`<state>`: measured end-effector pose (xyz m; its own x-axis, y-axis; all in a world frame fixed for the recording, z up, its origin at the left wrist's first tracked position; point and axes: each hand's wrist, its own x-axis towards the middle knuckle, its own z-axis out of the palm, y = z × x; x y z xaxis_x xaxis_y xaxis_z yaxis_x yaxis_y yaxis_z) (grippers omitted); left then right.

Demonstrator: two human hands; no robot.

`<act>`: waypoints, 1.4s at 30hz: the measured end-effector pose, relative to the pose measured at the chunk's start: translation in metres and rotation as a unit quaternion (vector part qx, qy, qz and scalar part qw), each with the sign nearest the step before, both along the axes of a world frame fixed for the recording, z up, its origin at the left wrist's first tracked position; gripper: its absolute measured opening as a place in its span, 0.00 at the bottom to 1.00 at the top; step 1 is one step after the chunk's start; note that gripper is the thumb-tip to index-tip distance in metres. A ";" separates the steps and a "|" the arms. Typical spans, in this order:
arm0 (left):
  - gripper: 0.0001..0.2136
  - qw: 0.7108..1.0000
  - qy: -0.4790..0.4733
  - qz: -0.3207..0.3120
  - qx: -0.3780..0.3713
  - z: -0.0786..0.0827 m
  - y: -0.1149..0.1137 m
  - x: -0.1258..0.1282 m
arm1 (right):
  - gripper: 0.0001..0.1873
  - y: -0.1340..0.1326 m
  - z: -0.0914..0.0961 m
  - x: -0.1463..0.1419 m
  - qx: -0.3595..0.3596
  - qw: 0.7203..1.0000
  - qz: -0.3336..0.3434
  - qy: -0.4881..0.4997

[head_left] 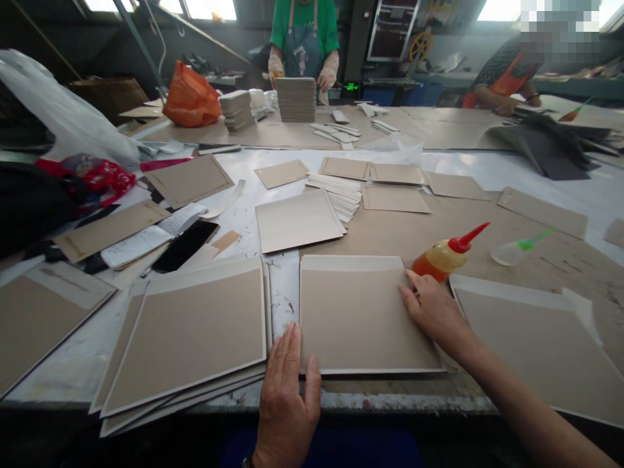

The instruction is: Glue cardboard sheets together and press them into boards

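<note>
A grey-brown cardboard panel [355, 318] with a pale strip along its far edge lies in front of me, above at least one other sheet. My left hand [288, 393] is flat with fingers stretched, touching the panel's near left edge. At its right edge rests my right hand [433, 312], index finger and thumb apart on the cardboard and the other fingers mostly hidden. Just beyond that hand a glue bottle [439, 260] with a red nozzle lies tilted. To the left is a pile of similar panels [195, 331].
More panels [531, 344] lie at right, near a small bottle with a green nozzle [517, 251]. A pale sheet [297, 221], white strips [336, 195] and a black phone [185, 246] lie farther back. Two people work across the table, one behind a stack of boards [296, 101].
</note>
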<state>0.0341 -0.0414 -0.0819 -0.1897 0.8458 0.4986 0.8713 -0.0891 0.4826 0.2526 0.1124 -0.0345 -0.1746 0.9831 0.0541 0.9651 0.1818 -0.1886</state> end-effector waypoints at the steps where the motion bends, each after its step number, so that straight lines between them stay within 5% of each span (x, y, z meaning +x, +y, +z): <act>1: 0.23 1.000 -0.005 0.002 0.001 0.000 0.000 0.000 | 0.21 0.000 -0.001 0.001 0.002 1.000 0.003 0.001; 42: 0.24 0.998 0.029 -0.037 0.029 -0.010 -0.003 -0.009 | 0.18 -0.008 0.016 -0.014 -0.037 0.996 -0.028 -0.080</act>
<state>0.0248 -0.0444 -0.0918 -0.0980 0.8252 0.5562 0.8876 -0.1803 0.4238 0.2390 0.1040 -0.0183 -0.1208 0.9917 -0.0432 0.9920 0.1190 -0.0419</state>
